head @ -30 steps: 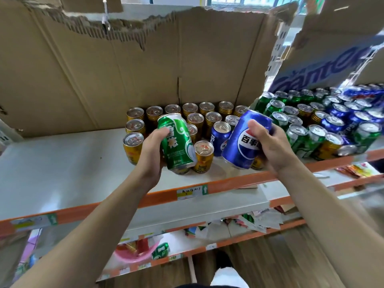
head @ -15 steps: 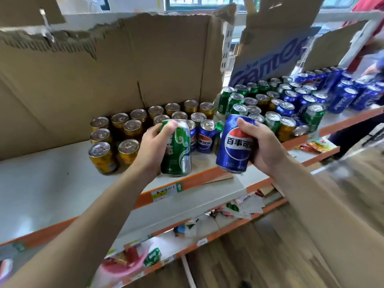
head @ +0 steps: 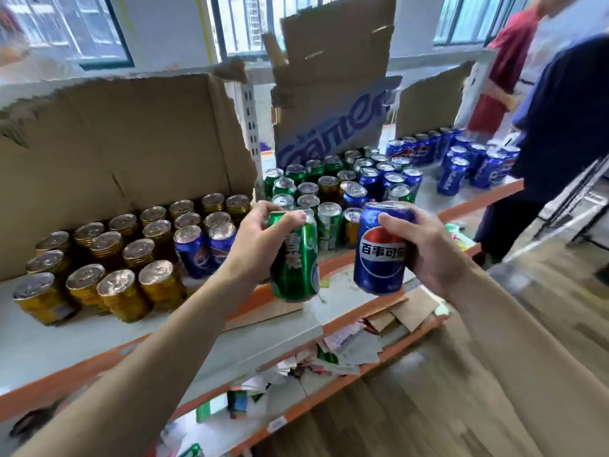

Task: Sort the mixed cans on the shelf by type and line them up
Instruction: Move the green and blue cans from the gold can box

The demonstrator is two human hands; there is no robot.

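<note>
My left hand (head: 260,242) grips a green can (head: 296,268) upright, in the air in front of the shelf edge. My right hand (head: 428,255) holds a blue Pepsi can (head: 379,252) beside it, also lifted clear of the shelf. On the grey shelf (head: 49,344) to the left stand several gold cans (head: 122,258) in rows, with two blue cans (head: 204,252) at their right end. Behind my hands sits a mixed cluster of green, blue and gold cans (head: 329,189). Farther right is a group of blue cans (head: 468,166).
Torn cardboard walls (head: 115,143) back the shelf, and a printed cardboard sheet (head: 333,103) stands behind the mixed cluster. A lower shelf (head: 329,357) holds scattered paper and packets. Two people (head: 560,127) stand at the right end of the shelf. Wooden floor lies below.
My view has swung right and up, so the gold cans now sit at the left. Both hands have carried their cans rightward, off the shelf edge, and the cans are now upright.
</note>
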